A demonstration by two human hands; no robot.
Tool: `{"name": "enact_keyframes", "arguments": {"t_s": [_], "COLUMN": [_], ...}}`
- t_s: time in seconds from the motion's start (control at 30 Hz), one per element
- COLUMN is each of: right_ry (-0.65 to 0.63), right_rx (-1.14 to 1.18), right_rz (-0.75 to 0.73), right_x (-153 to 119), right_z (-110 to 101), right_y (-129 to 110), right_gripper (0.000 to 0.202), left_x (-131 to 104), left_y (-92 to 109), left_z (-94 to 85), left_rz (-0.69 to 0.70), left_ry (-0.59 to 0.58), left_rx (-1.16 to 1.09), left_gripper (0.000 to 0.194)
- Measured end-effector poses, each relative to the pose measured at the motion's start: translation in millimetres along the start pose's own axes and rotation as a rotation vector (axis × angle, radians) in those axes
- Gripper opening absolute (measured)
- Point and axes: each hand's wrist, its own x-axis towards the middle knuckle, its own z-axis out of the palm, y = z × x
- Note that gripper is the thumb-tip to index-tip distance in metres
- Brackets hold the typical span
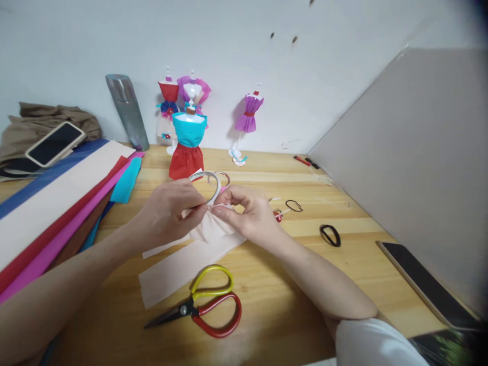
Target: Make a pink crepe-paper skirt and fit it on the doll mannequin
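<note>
My left hand (pixel 173 211) is closed in a pinch on a gathered piece of cream crepe paper (pixel 208 226). Opposite it, my right hand (pixel 249 211) pinches the same gathers, thumb and forefinger together. Between the two hands a roll of tape (pixel 218 189) stands on edge, touching the fingertips; which hand bears it I cannot tell. Beneath the hands lies a flat cream paper strip (pixel 171 274). In front of the strip are scissors (pixel 186 309) with one yellow and one red handle, blades pointing left.
Small dress forms in paper outfits stand at the back, one in a turquoise top (pixel 189 129), another in purple (pixel 249 114). Coloured paper sheets (pixel 64 203), a phone (pixel 56 144) and a bottle (pixel 127 112) are leftward. Rightward lie a black band (pixel 330 236) and another phone (pixel 427 284).
</note>
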Motion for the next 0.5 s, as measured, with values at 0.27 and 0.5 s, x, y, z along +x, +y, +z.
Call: {"name": "enact_keyframes", "arguments": {"t_s": [0.27,0.5], "right_ry": [0.026,0.046], "right_rx": [0.007,0.032], "right_rz": [0.016,0.033], "right_x": [-2.3,0.6], "right_z": [-1.6,2.7], "right_y": [0.1,2.6], "right_gripper": [0.016,0.018], "left_x": [0.4,1.3], "left_y": [0.1,4.9], "left_z": [0.2,-2.2], "left_rz": [0.041,0.049], "left_ry": [0.016,0.012], "left_rx": [0.018,0.032], "left_gripper": [0.032,0.032]}}
